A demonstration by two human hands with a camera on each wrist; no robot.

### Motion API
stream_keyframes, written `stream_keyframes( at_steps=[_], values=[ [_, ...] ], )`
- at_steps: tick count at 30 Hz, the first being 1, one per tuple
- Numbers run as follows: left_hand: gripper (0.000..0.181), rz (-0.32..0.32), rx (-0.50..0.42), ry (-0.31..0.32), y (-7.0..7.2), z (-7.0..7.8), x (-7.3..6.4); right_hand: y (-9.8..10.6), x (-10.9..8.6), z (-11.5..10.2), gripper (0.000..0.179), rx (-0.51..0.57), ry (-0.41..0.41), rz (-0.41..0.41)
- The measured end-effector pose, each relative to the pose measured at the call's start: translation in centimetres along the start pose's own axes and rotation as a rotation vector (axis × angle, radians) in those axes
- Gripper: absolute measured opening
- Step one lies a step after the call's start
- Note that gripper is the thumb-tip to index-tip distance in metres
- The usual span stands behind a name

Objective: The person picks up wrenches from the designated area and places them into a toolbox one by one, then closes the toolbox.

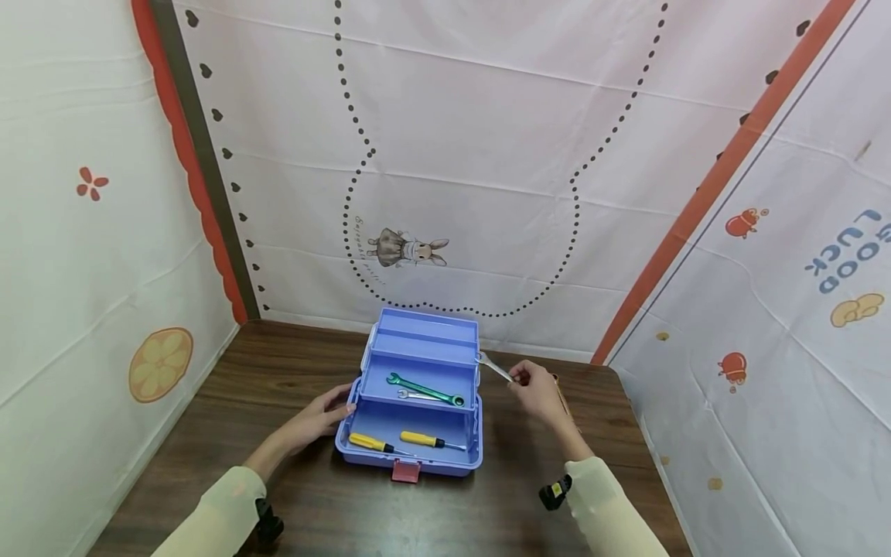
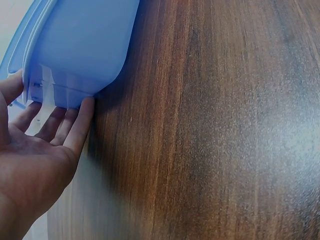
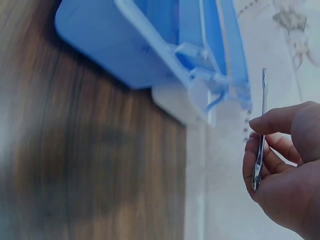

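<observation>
A blue toolbox (image 1: 445, 466) stands open, its stepped trays raised at the back. My left hand (image 1: 322, 422) holds its left side, thumb at the rim and fingers against the outer wall, as the left wrist view shows. My right hand (image 1: 539, 393) pinches a silver wrench (image 1: 496, 367) between thumb and fingers, its far end by the toolbox's right edge. In the lower tray lie a green wrench (image 1: 425, 389) and a smaller silver wrench (image 1: 412, 395). Two yellow-handled screwdrivers, one left (image 1: 369, 442) and one right (image 1: 420, 439), lie in the bottom compartment.
The toolbox sits on a dark wooden table (image 1: 306, 495). Printed white cloth (image 1: 473, 232) hangs behind and on both sides. A pink latch (image 1: 406, 471) hangs at the toolbox front. Something thin and brownish (image 1: 561, 396) shows beside my right wrist, mostly hidden.
</observation>
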State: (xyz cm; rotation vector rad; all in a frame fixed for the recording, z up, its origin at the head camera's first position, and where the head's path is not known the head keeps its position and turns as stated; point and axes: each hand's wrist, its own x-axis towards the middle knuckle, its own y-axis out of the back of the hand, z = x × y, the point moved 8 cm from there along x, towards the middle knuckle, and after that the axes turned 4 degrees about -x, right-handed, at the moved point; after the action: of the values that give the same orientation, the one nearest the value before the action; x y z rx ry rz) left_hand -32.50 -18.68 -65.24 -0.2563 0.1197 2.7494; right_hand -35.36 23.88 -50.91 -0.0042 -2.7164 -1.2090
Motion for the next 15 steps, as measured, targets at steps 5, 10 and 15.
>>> stream_keyframes(
  at_steps=[5, 10, 15],
  values=[
    [0.076, 0.000, -0.001, 0.007, 0.1, 0.0, 0.0, -1.2, 0.1, -2.8, 0.011, -0.001, 0.084, -0.020],
    [0.076, 0.001, 0.001, 0.013, 0.1, -0.1, 0.0, -2.9, 0.5, -4.5, 0.014, -0.010, 0.141, -0.054],
    [0.074, 0.006, 0.001, 0.015, 0.1, -0.1, 0.0, -4.7, 0.8, -6.0, 0.016, -0.023, 0.189, -0.110]
  ],
)
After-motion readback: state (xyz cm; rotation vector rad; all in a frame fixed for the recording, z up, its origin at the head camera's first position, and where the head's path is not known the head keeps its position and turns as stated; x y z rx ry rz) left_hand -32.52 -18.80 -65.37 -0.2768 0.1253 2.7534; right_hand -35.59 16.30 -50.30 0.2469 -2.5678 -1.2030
